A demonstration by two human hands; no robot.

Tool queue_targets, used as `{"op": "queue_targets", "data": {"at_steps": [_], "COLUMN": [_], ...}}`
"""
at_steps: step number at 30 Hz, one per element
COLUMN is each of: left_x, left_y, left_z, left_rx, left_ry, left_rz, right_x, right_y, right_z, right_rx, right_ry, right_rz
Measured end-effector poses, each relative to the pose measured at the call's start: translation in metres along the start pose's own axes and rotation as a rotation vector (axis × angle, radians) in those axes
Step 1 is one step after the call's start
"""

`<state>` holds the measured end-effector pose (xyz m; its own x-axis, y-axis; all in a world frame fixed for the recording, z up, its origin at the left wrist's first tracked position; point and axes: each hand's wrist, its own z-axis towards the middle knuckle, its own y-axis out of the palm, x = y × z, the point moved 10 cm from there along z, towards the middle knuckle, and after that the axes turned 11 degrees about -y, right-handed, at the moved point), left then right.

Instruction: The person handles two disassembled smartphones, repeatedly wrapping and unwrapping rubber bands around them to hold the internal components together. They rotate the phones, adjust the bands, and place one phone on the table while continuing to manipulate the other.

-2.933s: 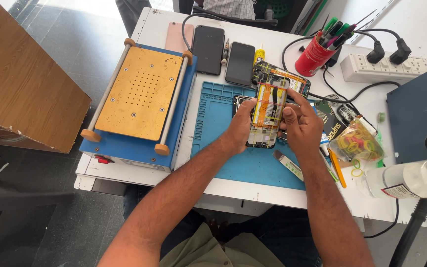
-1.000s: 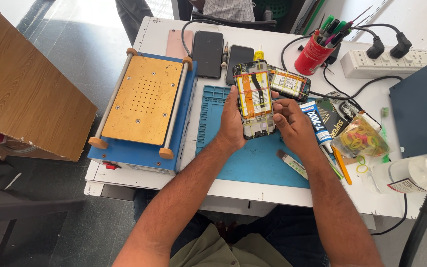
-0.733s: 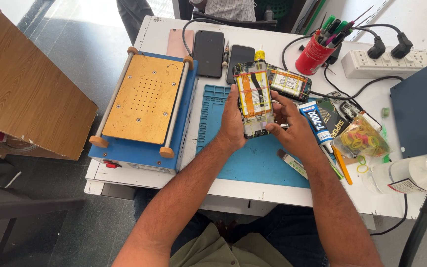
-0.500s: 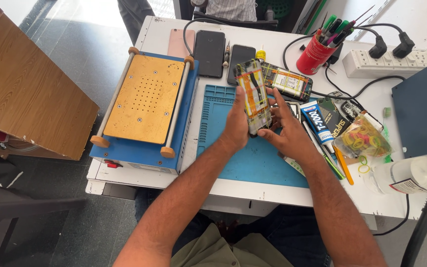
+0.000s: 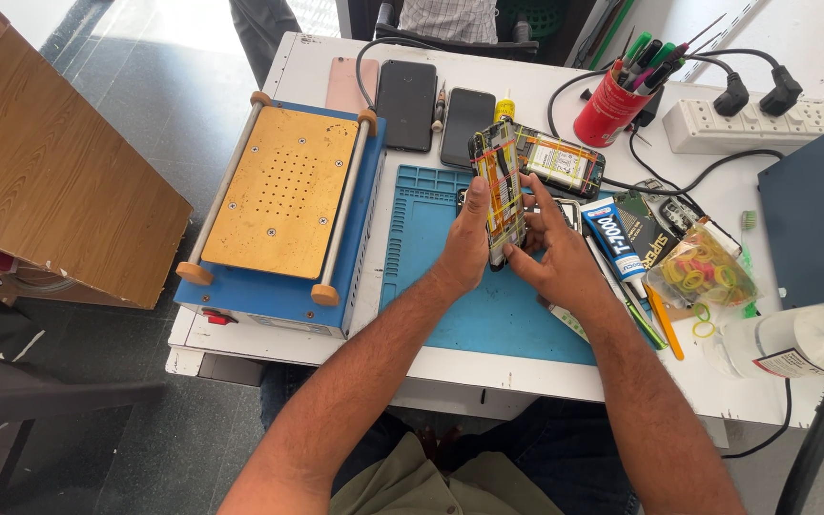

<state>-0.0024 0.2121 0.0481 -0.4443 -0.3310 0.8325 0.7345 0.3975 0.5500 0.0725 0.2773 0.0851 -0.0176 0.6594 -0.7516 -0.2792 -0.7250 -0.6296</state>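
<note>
Over the blue work mat (image 5: pixel 431 248) I hold a smartphone wrapped in coloured rubber bands (image 5: pixel 498 181), tilted up on its long edge. My left hand (image 5: pixel 469 243) grips its left side and lower end. My right hand (image 5: pixel 555 248) supports it from the right, fingers spread against its back. A second rubber-banded phone (image 5: pixel 557 160) lies flat just behind, at the mat's far edge.
A blue heating plate machine with an orange top (image 5: pixel 283 200) stands left of the mat. Three phones (image 5: pixel 407 100) lie at the back. Right of my hands lie a glue tube (image 5: pixel 617 238), a bag of rubber bands (image 5: pixel 703 277), a clear bottle (image 5: pixel 793 339), a red tool cup (image 5: pixel 607 105) and a power strip (image 5: pixel 755 124).
The banded phone has gone from lying face-up in my hands to standing tilted on its edge. My right hand moved from its lower end to its back.
</note>
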Motion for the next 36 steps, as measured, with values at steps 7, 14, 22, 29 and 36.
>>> {"op": "queue_targets", "data": {"at_steps": [7, 14, 22, 29, 36], "left_x": [-0.007, 0.013, 0.023, 0.026, 0.023], "left_y": [-0.010, -0.001, -0.007, 0.000, 0.001], "left_z": [0.002, -0.003, -0.002, -0.002, -0.003], "left_rx": [0.081, 0.085, 0.192, 0.172, 0.172], "left_ry": [-0.066, 0.147, 0.202, 0.273, 0.249], "left_rz": [0.023, 0.254, 0.339, 0.408, 0.457], "right_x": [-0.001, -0.008, -0.035, -0.016, -0.012], "right_y": [0.002, 0.001, -0.012, -0.005, 0.000], "right_z": [0.002, 0.001, -0.002, -0.002, -0.002], "right_rx": [-0.023, -0.024, 0.125, 0.055, 0.015], "right_ry": [-0.049, -0.018, -0.321, -0.126, -0.132], "right_rz": [-0.017, 0.016, -0.038, -0.031, 0.015]}}
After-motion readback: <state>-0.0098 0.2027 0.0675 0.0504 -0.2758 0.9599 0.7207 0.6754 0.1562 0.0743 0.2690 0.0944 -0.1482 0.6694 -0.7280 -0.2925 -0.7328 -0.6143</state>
